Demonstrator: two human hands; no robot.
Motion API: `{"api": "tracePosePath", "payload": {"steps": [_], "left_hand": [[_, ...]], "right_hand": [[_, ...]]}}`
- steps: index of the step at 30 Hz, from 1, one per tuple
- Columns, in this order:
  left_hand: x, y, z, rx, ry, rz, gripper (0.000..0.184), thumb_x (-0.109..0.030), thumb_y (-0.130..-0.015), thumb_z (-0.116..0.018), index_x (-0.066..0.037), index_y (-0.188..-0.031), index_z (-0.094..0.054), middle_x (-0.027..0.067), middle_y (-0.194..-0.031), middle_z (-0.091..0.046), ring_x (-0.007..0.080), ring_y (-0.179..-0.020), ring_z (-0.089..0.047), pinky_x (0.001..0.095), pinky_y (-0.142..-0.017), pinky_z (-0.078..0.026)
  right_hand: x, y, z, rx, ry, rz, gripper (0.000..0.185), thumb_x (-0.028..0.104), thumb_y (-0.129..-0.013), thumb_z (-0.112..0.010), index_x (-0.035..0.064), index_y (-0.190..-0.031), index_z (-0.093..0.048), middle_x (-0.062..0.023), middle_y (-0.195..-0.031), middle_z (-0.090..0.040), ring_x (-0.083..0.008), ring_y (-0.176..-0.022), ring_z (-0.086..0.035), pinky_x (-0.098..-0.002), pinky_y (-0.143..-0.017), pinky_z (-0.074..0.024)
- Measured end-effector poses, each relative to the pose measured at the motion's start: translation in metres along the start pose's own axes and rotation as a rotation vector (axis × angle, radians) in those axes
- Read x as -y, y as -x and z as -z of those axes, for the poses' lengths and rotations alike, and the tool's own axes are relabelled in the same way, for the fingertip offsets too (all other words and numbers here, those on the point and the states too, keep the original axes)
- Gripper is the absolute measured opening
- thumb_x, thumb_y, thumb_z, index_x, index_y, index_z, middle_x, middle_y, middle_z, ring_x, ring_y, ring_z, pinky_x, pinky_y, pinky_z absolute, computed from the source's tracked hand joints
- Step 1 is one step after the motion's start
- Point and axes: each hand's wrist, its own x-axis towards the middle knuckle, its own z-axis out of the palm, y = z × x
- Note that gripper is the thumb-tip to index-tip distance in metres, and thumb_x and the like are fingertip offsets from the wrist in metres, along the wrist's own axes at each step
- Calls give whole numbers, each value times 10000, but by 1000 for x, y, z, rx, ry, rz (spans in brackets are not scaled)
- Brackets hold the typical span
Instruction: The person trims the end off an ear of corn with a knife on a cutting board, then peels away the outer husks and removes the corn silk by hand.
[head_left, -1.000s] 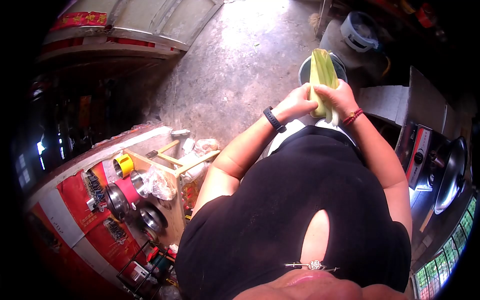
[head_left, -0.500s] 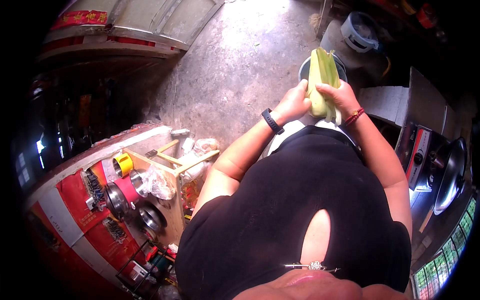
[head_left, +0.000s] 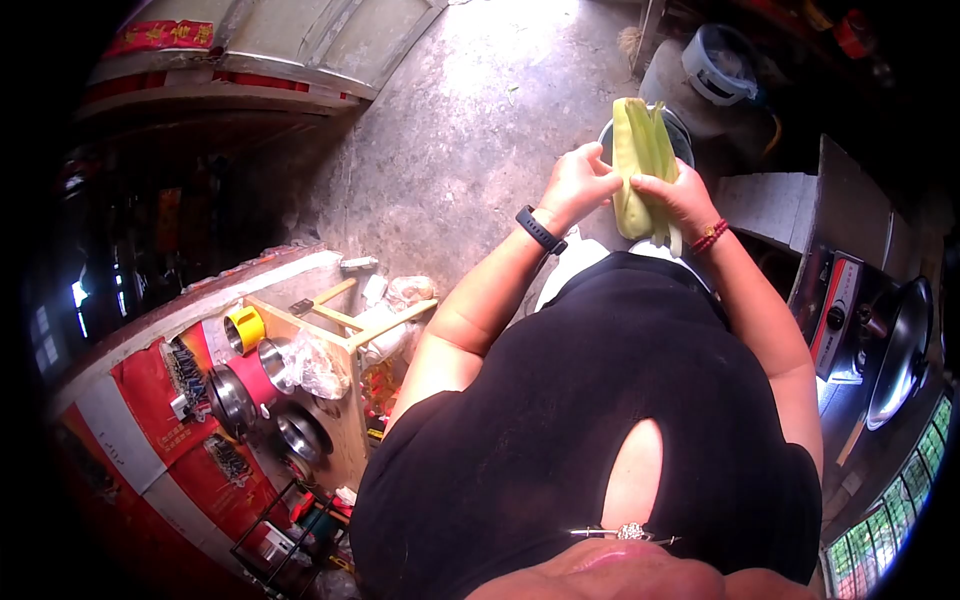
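An ear of corn in its green husk (head_left: 630, 165) is held upright over a round bucket (head_left: 682, 136), with some husk leaves hanging loose at its lower right. My right hand (head_left: 688, 200), with red beads at the wrist, is wrapped round the right side of the ear, thumb across its front. At the ear's left edge is my left hand (head_left: 582, 185), with a dark band at the wrist. Its fingers are bent together in a pinch, and what they grip, if anything, is too small to name.
A pale tub (head_left: 718, 66) stands at the upper right. On the right are a portable stove (head_left: 836, 315) and a large pan lid (head_left: 900, 355). At the lower left, a table holds a yellow mug (head_left: 244, 329) and metal pots (head_left: 232, 402).
My left hand has come away from the front of the ear and moved left to its edge. The ear has shifted slightly left, still in my right hand.
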Motion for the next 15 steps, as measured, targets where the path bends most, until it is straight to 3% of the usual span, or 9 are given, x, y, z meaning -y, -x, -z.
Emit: {"api": "tracePosePath", "payload": {"steps": [7,10,13,14,15], "left_hand": [[14,-3,-5,-126,-241,-184,190,-50,-768,-618,33,-886,-494,83,-695,-633,123,-601,-621,263,-521,-504],[22,-7,-6,-198,-326,-80,228,-40,-771,-586,28,-980,-526,85,-754,-643,137,-627,-626,277,-523,-510],[37,-15,-5,-103,105,93,267,-34,-788,-549,12,-1051,-543,77,-849,-651,154,-693,-637,295,-546,-520],[41,-17,-2,8,148,67,321,-25,-806,-532,-7,-1126,-540,90,-1012,-633,172,-862,-637,308,-671,-543],[45,-17,-1,90,317,74,355,-24,-809,-533,-9,-1163,-526,97,-1059,-620,176,-917,-624,316,-729,-536]], "right_hand": [[-2,1,0,-30,57,44,499,169,-750,-787,-6,-1153,-549,-77,-1055,-629,-147,-940,-611,-279,-841,-498],[7,6,1,19,-53,16,507,172,-761,-775,-4,-1176,-544,-78,-1078,-624,-149,-962,-604,-286,-866,-487],[16,9,4,91,-114,-26,520,182,-774,-759,-2,-1206,-536,-78,-1095,-621,-154,-973,-601,-296,-883,-481],[16,9,7,116,-101,-30,523,191,-780,-752,-2,-1215,-534,-78,-1097,-621,-156,-975,-602,-299,-884,-481],[16,9,9,140,-88,-33,526,199,-786,-745,-2,-1223,-531,-78,-1100,-621,-158,-977,-603,-302,-886,-481]]}}
